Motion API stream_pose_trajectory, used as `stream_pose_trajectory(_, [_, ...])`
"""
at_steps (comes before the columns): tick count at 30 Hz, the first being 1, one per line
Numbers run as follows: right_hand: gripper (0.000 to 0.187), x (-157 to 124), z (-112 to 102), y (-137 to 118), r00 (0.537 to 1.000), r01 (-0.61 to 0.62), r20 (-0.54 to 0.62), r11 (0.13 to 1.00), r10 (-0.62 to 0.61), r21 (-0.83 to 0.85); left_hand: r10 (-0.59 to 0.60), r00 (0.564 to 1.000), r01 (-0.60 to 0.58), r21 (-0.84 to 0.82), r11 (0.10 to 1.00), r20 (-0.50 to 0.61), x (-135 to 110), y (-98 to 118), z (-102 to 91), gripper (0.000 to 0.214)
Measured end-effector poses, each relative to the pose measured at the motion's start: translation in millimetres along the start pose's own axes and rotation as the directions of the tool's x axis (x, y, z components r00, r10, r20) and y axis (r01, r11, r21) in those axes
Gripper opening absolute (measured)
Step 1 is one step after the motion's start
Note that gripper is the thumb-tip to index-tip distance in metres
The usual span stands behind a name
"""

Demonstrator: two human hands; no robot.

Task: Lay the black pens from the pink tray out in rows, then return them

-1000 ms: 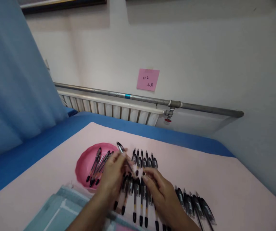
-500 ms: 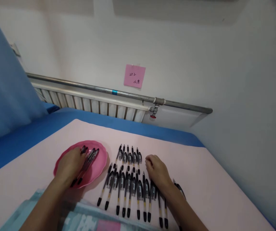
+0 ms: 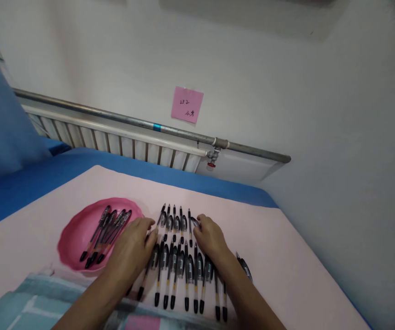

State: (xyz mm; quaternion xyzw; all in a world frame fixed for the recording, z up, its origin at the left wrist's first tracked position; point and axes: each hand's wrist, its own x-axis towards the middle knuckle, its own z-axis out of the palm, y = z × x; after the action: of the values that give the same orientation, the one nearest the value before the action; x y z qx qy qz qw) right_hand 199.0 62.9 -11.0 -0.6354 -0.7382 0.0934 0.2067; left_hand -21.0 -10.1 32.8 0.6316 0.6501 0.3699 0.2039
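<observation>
My left hand [image 3: 136, 240] is over the left end of the pens, between the pink bowl [image 3: 67, 233] and the far row. Its thumb and forefinger are apart beside the leftmost far pen [image 3: 161, 214]; whatever lies under the palm is hidden. At the right end of that row, my right hand [image 3: 211, 236] pinches a dark pen cap [image 3: 195, 222], tilted beside an uncapped pen [image 3: 190, 227]. Clear caps with black clips [image 3: 177, 223] lie between the other far pens. A nearer row of uncapped black pens [image 3: 186, 284] also has caps among them.
Several capped pens [image 3: 106, 233] lie in the bowl. Another pen and cap [image 3: 244, 266] rest beyond my right forearm. A patterned cloth [image 3: 39, 302] covers the front left. Behind the pink tabletop [image 3: 269, 238] are a radiator [image 3: 111, 143] and a pipe [image 3: 255, 153].
My left hand has left the bowl and moved right to the pens. My right hand has closed on the cap at the far row's right end. The view has shifted slightly.
</observation>
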Motion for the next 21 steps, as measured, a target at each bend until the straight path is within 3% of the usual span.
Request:
stream_pose_trajectory(2, [0.015,-0.9,-5.9,-3.0,1.000,-0.026,-0.011,1.000,0.026,0.006,-0.084,0.994,0.094,-0.193,0.977,0.063,-3.6,7.0,3.8,0.017])
stream_pose_trajectory(4, [0.016,-5.3,-14.0,-14.0,0.998,-0.056,-0.022,0.989,0.059,0.135,-0.171,0.970,0.224,-0.371,0.901,0.171,-5.9,13.1,7.7,0.018])
stream_pose_trajectory(6, [0.017,-14.8,-21.6,-32.8,0.997,-0.069,0.004,0.916,0.074,0.395,-0.254,0.930,0.362,-0.537,0.762,0.266,-7.0,17.6,12.4,0.024])
stream_pose_trajectory(8, [0.016,-27.2,-26.3,-54.7,0.997,-0.042,0.074,0.802,-0.003,0.596,-0.304,0.891,0.455,-0.667,0.591,0.338,-7.0,19.9,17.0,0.032])
stream_pose_trajectory(11, [0.014,-39.8,-27.5,-75.9,0.985,-0.015,0.136,0.723,-0.109,0.691,-0.265,0.876,0.480,-0.771,0.418,0.402,-5.6,18.9,21.1,0.029])
stream_pose_trajectory(14, [0.012,-35.5,-25.2,-70.2,0.984,0.032,0.117,0.784,-0.133,0.621,-0.259,0.884,0.464,-0.805,0.370,0.390,-2.7,14.6,20.5,0.026])
stream_pose_trajectory(17, [0.013,-21.4,-19.9,-48.6,0.999,0.025,0.037,0.945,-0.039,0.326,-0.294,0.888,0.449,-0.801,0.397,0.353,-0.4,10.7,18.3,0.026])
stream_pose_trajectory(19, [0.015,-13.5,-14.1,-36.0,0.998,0.008,0.060,0.991,-0.016,0.131,-0.289,0.887,0.455,-0.789,0.412,0.360,-0.6,9.6,17.9,0.025])
stream_pose_trajectory(21, [0.018,-8.6,-7.8,-28.3,0.996,-0.018,0.094,0.998,0.012,0.063,-0.275,0.884,0.465,-0.782,0.416,0.379,-1.9,9.8,18.2,0.024])
